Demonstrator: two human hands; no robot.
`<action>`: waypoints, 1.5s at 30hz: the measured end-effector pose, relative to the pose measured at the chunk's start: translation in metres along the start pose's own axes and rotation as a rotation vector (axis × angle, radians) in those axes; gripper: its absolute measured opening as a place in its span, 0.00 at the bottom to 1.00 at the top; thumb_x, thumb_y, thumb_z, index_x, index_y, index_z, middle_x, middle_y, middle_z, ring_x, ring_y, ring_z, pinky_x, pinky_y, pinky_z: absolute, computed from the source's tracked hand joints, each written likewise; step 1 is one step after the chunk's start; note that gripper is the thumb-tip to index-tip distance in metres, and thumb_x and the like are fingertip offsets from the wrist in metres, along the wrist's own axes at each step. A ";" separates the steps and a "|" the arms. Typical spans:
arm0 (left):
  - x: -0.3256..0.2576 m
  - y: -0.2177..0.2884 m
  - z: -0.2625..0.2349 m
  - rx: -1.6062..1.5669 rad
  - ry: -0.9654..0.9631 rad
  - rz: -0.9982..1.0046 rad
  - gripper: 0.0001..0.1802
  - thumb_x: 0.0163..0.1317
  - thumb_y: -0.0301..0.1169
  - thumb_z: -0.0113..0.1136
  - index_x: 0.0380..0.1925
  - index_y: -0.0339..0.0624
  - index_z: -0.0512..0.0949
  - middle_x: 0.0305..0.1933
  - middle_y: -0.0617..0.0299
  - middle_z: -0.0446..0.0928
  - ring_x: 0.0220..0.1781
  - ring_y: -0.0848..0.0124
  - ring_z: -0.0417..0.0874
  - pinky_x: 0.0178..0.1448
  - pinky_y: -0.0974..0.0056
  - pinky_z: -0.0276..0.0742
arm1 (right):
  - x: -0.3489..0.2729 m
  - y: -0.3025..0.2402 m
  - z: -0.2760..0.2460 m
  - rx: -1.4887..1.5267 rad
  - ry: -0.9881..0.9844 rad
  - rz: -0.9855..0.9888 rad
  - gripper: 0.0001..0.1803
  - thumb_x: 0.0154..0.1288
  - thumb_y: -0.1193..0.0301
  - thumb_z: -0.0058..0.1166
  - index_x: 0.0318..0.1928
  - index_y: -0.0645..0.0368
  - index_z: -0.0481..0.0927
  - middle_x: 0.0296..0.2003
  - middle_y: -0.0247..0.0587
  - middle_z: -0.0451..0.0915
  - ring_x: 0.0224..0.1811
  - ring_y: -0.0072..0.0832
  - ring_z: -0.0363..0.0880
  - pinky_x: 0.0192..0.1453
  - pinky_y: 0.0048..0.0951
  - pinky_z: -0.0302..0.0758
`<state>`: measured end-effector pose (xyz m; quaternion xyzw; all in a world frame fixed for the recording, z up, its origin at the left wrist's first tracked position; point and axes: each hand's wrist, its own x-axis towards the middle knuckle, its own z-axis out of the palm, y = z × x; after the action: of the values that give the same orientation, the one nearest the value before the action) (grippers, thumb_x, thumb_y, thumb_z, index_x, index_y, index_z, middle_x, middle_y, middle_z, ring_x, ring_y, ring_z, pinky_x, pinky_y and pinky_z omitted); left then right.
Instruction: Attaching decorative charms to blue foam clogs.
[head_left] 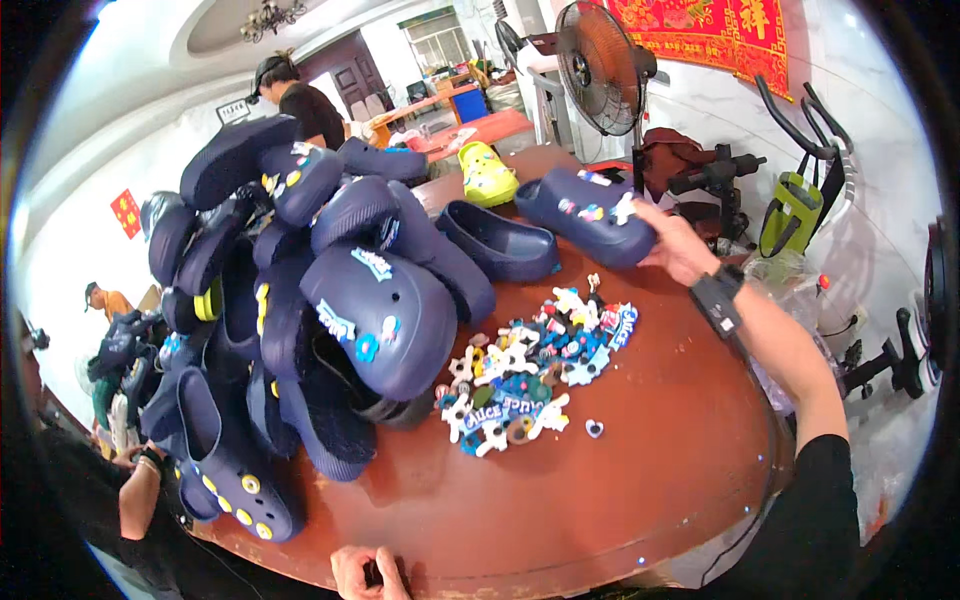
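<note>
My right hand (678, 240), wearing a black wrist device, grips a navy clog (590, 215) at its right end. Several small charms sit on that clog's upper, and it is held over the far right of the brown table (640, 450). Just left of it lies another navy clog (495, 240) with its opening up. A loose heap of shoe charms (520, 365), white, blue and dark, is spread mid-table, with one small charm (594, 428) apart from it. At the near table edge my left hand (368, 573) rests loosely curled, thumb apart, nothing visible in it.
A tall pile of navy clogs (380, 310), some with charms, fills the table's left side. A lime-green clog (488, 172) stands at the far edge. Another person's forearm (140, 495) is at the left. A fan (600, 70) and a green bag (790, 215) are beyond the table.
</note>
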<state>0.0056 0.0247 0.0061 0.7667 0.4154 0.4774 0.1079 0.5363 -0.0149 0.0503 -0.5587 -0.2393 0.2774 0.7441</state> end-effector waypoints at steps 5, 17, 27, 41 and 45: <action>0.000 0.007 0.004 0.025 -0.022 -0.044 0.06 0.60 0.22 0.62 0.26 0.36 0.75 0.29 0.60 0.73 0.32 0.68 0.72 0.39 0.65 0.69 | 0.038 0.055 -0.002 -0.182 -0.063 -0.151 0.34 0.66 0.50 0.54 0.64 0.60 0.68 0.56 0.43 0.75 0.58 0.28 0.72 0.65 0.34 0.65; -0.003 0.008 0.002 0.020 -0.025 -0.015 0.07 0.60 0.26 0.64 0.27 0.37 0.77 0.30 0.60 0.75 0.34 0.68 0.74 0.41 0.64 0.71 | 0.008 0.042 0.080 -1.252 -0.156 -1.156 0.19 0.54 0.59 0.62 0.42 0.55 0.78 0.44 0.37 0.75 0.58 0.36 0.67 0.66 0.51 0.53; -0.007 -0.008 0.001 0.083 -0.012 0.012 0.09 0.56 0.23 0.64 0.24 0.37 0.73 0.28 0.61 0.72 0.32 0.69 0.71 0.40 0.65 0.68 | 0.045 0.049 0.151 -1.604 -0.103 -1.052 0.12 0.47 0.72 0.64 0.36 0.56 0.84 0.39 0.45 0.83 0.45 0.44 0.81 0.47 0.45 0.74; -0.001 -0.006 0.001 0.069 0.036 0.010 0.10 0.52 0.30 0.69 0.20 0.44 0.75 0.25 0.59 0.75 0.33 0.58 0.76 0.39 0.57 0.68 | -0.050 -0.064 0.076 -1.692 -0.266 -1.277 0.13 0.46 0.73 0.58 0.35 0.58 0.73 0.32 0.43 0.77 0.38 0.43 0.78 0.39 0.42 0.75; -0.002 -0.007 0.002 0.068 0.071 0.042 0.11 0.50 0.31 0.70 0.19 0.45 0.75 0.24 0.61 0.75 0.31 0.59 0.75 0.38 0.57 0.67 | -0.107 -0.071 0.013 -1.706 -0.268 -1.381 0.15 0.46 0.69 0.62 0.34 0.55 0.72 0.28 0.37 0.71 0.36 0.36 0.73 0.38 0.38 0.69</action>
<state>0.0028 0.0284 0.0000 0.7611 0.4188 0.4921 0.0573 0.4593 -0.0946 0.1176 -0.6000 -0.6912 -0.3953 0.0776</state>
